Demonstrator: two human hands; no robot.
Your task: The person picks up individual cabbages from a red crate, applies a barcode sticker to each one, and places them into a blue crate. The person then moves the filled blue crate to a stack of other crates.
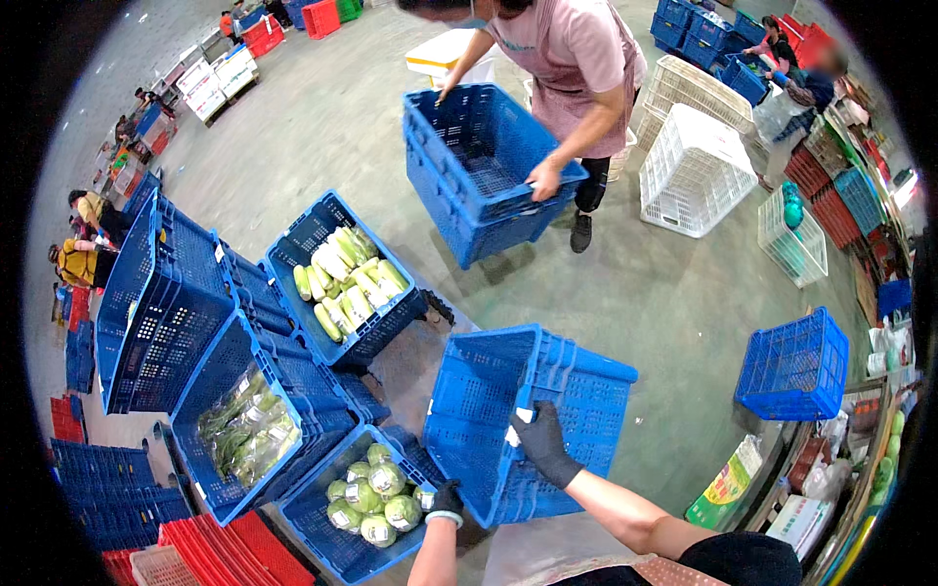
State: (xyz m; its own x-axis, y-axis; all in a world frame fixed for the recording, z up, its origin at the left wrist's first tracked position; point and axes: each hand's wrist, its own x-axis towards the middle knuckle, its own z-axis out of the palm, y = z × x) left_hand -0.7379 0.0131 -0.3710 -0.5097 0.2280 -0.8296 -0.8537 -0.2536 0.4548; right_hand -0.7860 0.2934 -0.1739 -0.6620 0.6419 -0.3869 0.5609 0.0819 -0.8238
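My right hand (548,448), in a dark glove, grips the rim of a tilted blue plastic crate (579,395) beside a white label. No contents show inside that crate. My left hand (445,499), also gloved, is at the right edge of a blue crate (316,529) of wrapped round cabbages (364,498); its fingers are partly hidden, so its grip is unclear. Beyond stands a blue crate (392,316) of pale green packaged vegetables (348,282). Another blue crate (187,447) holds bagged leafy greens (249,428).
Across from me a person (571,80) in a pink apron holds two nested blue crates (484,183). Tall blue crates (168,308) stand at the left, red crates (234,549) lower left. White crates (696,172) and a blue crate (793,366) are on the concrete floor at the right.
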